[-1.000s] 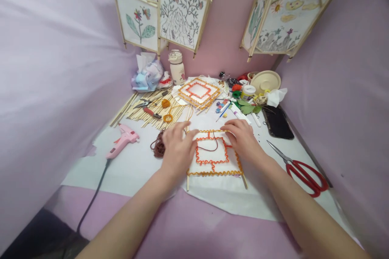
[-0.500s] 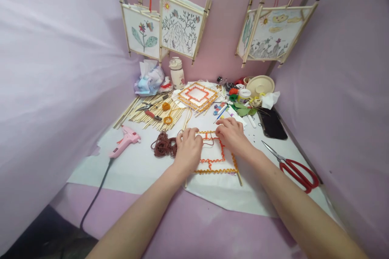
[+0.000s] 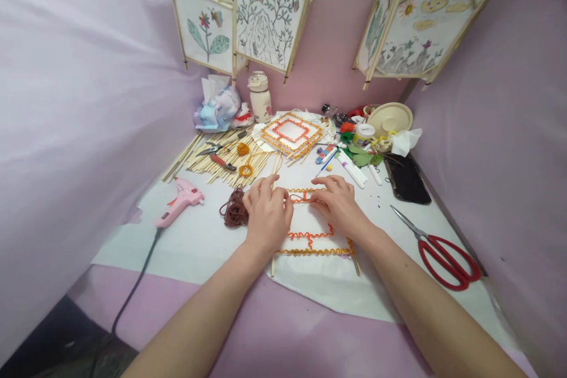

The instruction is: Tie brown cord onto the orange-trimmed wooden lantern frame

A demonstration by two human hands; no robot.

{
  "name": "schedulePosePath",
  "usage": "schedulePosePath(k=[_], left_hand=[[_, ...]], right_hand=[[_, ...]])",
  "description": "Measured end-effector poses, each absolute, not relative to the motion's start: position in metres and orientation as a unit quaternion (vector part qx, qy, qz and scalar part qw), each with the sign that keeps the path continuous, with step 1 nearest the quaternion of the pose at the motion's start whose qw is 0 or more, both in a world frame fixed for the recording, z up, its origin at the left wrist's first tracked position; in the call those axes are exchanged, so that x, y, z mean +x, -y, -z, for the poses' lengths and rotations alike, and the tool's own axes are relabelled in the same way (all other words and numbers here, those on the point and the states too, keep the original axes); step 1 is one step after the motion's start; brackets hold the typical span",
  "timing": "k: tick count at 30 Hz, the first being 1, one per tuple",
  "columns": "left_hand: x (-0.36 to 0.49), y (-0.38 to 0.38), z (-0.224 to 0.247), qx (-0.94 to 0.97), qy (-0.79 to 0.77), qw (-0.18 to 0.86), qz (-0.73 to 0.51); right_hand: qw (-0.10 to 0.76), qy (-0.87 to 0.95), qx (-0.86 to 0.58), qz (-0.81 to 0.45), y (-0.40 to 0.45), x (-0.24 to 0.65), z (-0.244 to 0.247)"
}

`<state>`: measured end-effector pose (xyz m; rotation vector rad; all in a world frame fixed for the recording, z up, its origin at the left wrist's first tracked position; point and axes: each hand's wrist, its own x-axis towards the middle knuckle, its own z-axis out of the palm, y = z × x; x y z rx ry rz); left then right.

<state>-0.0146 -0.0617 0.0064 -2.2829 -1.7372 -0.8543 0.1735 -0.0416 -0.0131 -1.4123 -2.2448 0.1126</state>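
A square stick frame (image 3: 319, 252) trimmed with wavy orange and yellow cord lies on the white sheet under both my hands. My left hand (image 3: 268, 209) is over its left side, fingers bent and pinched on a thin brown cord (image 3: 296, 196). Across from it, my right hand (image 3: 339, 204) pinches the same cord near the frame's upper inner edge, with its index finger raised. Between the hands the cord makes a short curve. A bundle of brown cord (image 3: 234, 209) rests just left of my left hand. My fingers hide parts of the frame.
A pink glue gun (image 3: 181, 202) lies at left, red-handled scissors (image 3: 443, 254) at right near a black phone (image 3: 406, 178). Behind are bamboo sticks (image 3: 212, 168), pliers (image 3: 219, 158), another trimmed frame (image 3: 292, 133) and a bottle (image 3: 260, 97). Paper lanterns (image 3: 266, 23) hang above.
My hands have shifted, the right lower and the left slightly leftward, drawing the brown cord's loop flatter between them. The view has tilted down slightly.
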Motion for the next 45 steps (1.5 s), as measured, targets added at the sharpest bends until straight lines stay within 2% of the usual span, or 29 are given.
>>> schedulePosePath(k=[5, 12, 15, 18, 26, 32, 39, 45], left_hand=[[-0.014, 0.063, -0.005, -0.746, 0.565, 0.081, 0.343], [-0.014, 0.067, -0.005, -0.798, 0.446, 0.076, 0.399], [-0.015, 0.067, -0.006, -0.780, 0.462, 0.084, 0.415], [-0.017, 0.065, -0.006, -0.750, 0.518, 0.095, 0.400], [-0.014, 0.063, 0.000, -0.763, 0.580, 0.084, 0.274], [-0.014, 0.063, 0.002, -0.785, 0.571, 0.064, 0.230], [-0.013, 0.063, 0.004, -0.808, 0.550, 0.044, 0.207], [-0.011, 0.063, 0.003, -0.809, 0.548, 0.047, 0.210]], right_hand=[[0.290, 0.791, -0.539, -0.010, 0.050, 0.175, 0.010], [0.332, 0.811, -0.472, -0.099, 0.055, 0.158, 0.006], [0.347, 0.791, -0.489, -0.120, 0.056, 0.159, 0.008], [0.332, 0.777, -0.523, -0.114, 0.057, 0.167, 0.013], [0.210, 0.797, -0.567, -0.012, 0.058, 0.177, 0.016], [0.221, 0.759, -0.613, 0.013, 0.059, 0.192, 0.008], [0.203, 0.780, -0.592, -0.023, 0.063, 0.180, 0.010], [0.199, 0.771, -0.604, -0.004, 0.061, 0.174, 0.016]])
